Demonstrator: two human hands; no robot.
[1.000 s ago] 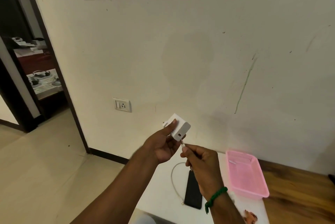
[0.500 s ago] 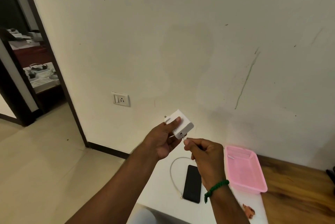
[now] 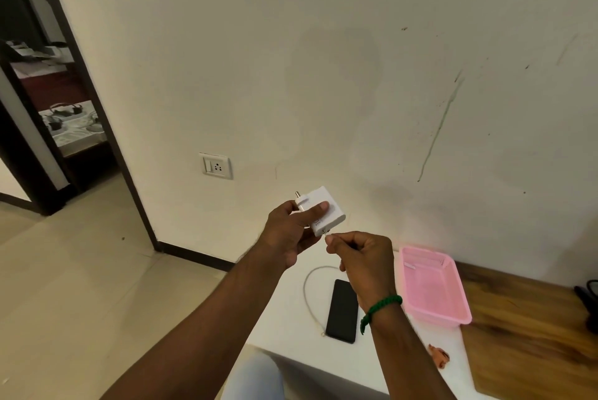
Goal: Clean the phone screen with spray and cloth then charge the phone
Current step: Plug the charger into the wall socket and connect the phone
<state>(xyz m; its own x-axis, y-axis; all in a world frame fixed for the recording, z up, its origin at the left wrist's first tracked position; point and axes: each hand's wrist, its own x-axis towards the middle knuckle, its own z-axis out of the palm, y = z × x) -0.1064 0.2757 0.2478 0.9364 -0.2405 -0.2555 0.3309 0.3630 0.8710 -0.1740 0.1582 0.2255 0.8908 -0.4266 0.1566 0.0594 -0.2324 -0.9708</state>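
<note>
While the person stands near the wall, the left hand grips a white charger adapter, thumb laid across its top face, fingers curled underneath. The adapter's prongs point up and left, toward the wall. The right hand pinches the plug end of the white cable between thumb and forefinger, other fingers curled in. The plug's metal tip meets the port on the adapter's lower edge; can't tell how far in it sits. There is a green bracelet on the right wrist.

Below the hands, the cable loops down over a white tabletop and runs along the left side of the phone. The phone is black with a dark screen and lies flat on the tabletop, partly under the right wrist. The cable's far end lies just beside the phone's near-left corner; can't tell if it is plugged in.

A pink basket sits just right of the phone. A small pinkish-brown item lies near the basket's front corner, too blurred to name. A wooden surface extends to the right. A wall socket is on the wall, up and left of the adapter, apart from it. A dark-framed doorway is at far left.
</note>
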